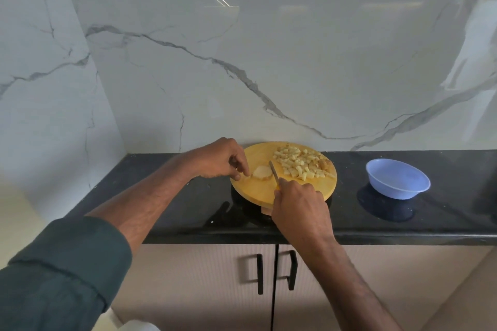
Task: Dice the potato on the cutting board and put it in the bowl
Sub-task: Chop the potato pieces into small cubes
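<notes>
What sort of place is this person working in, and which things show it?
Most likely a home kitchen: a dark countertop against a marble-look wall, cupboard doors below, and a cutting board with diced potato.

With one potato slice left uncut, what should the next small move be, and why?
Probably bring the knife down through the slice: the left hand steadies it, the blade sits beside it, and the bowl holds no dice yet.
</notes>
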The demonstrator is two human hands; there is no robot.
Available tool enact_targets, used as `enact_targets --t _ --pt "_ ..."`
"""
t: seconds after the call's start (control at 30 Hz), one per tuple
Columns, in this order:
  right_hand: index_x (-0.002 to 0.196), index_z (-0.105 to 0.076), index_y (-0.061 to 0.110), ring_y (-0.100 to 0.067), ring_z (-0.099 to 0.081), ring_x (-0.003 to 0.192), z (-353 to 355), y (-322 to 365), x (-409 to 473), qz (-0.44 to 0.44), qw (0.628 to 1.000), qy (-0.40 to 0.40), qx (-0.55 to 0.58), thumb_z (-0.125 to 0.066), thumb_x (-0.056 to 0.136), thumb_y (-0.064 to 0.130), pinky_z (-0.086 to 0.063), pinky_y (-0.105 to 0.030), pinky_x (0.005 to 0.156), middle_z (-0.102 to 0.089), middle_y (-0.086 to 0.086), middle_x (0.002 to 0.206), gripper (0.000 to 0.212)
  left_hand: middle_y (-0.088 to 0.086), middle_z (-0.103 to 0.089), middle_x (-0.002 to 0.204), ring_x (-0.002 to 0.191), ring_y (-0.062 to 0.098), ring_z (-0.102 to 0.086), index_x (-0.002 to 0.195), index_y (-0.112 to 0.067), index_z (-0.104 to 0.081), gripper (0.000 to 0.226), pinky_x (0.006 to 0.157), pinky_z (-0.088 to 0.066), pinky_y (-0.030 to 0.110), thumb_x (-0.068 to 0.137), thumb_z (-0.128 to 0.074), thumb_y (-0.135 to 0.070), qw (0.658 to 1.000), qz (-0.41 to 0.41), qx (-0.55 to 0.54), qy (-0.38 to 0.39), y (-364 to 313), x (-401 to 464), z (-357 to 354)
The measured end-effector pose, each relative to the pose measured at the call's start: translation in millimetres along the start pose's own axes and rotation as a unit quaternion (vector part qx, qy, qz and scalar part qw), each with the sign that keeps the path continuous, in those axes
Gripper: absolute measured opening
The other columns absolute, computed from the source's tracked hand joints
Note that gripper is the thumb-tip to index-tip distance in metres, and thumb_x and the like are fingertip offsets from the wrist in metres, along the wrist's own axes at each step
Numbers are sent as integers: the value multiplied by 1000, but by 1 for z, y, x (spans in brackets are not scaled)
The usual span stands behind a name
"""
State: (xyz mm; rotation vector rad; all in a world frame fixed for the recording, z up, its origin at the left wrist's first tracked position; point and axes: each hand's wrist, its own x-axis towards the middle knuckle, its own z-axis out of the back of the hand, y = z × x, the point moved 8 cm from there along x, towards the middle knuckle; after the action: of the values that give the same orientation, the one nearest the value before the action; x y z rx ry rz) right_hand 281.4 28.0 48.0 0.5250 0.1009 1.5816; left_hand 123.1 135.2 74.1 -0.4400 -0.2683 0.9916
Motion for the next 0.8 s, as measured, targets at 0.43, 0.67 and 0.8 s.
enact_targets --t 0.43,0.67,0.8 --pt "124 -60 22 -22 -57 83 0 -4 2 -3 1000 -5 -1 -40 106 31 -50 -35 67 -61 -3 95 28 -9 -67 90 82 7 -60 91 -25 -81 18 75 -52 29 78 -85 -13 998 -31 -11 -44 -12 5 -15" --pt "122 -61 22 -22 -56 85 2 -3 1 -7 1000 -5 0 -41 106 31 -49 -34 69 -62 -3 97 27 -7 -61 87 66 3 -48 111 -21 -73 41 64 -41 19 73 -90 -20 994 19 -23 -108 -10 10 -14" --pt "123 -60 21 -22 -53 85 5 0 -2 -14 1000 -4 -2 -43 105 31 -45 -34 68 -57 -2 96 26 -10 -59 98 74 2 -50 137 -20 -61 56 68 -40 20 85 -81 -28 999 31 -6 -42 -10 17 -22"
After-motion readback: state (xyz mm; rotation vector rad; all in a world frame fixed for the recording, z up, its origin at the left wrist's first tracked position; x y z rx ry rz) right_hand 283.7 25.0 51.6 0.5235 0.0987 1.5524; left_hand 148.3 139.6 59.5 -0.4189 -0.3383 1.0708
